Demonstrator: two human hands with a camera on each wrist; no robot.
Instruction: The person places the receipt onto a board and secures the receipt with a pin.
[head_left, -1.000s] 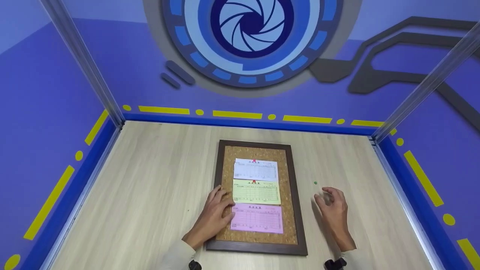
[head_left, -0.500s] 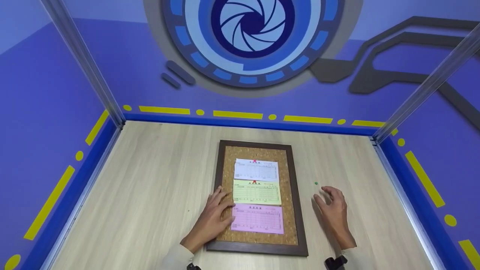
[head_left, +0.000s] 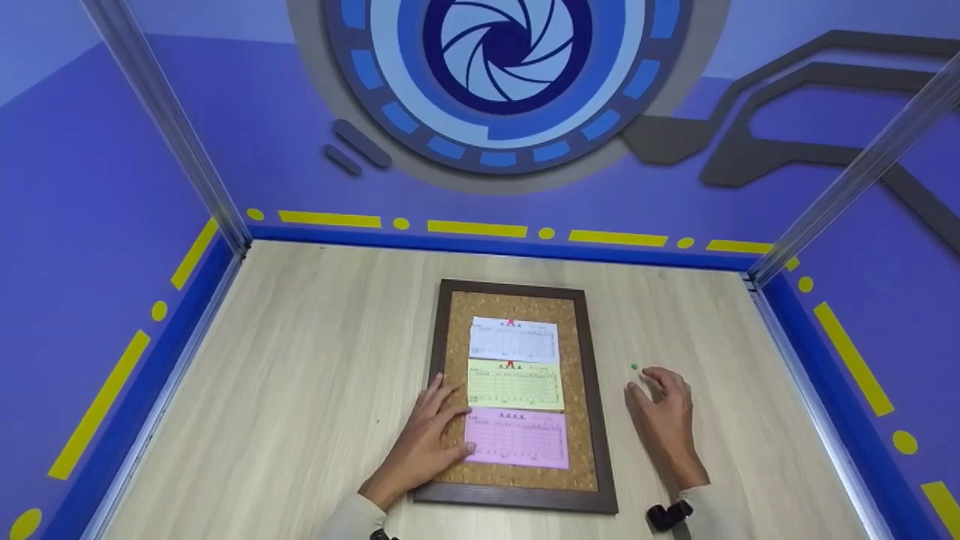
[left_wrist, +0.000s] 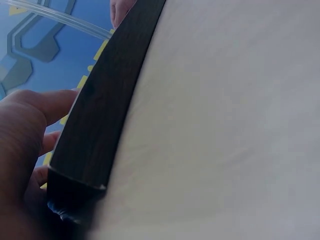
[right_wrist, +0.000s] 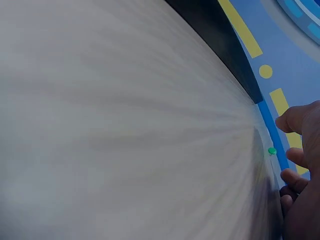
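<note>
A brown-framed corkboard (head_left: 517, 304) lies on the table. On it are a white slip (head_left: 514, 341) and a yellow-green slip (head_left: 514, 386), each with a red push pin at its top edge, and a pink slip (head_left: 517, 439) with no pin visible on it. My left hand (head_left: 420, 442) rests over the board's left frame; index fingertip and thumb touch the pink slip's left side. Right of the board, my right hand (head_left: 667, 412) hovers with bent, parted fingers and nothing between them. Just beyond its fingertips lies a green push pin (head_left: 634, 367), also visible in the right wrist view.
Light wood table (head_left: 322, 337) surrounds the board. Blue printed walls (head_left: 322, 180) enclose it at the back and both sides, with metal posts at the corners. A tiny dark speck (head_left: 378, 421) lies left of the board.
My right hand has shifted slightly forward, closer to the green push pin. The left thumb has slid a little toward me along the pink slip. The board and slips stay put.
</note>
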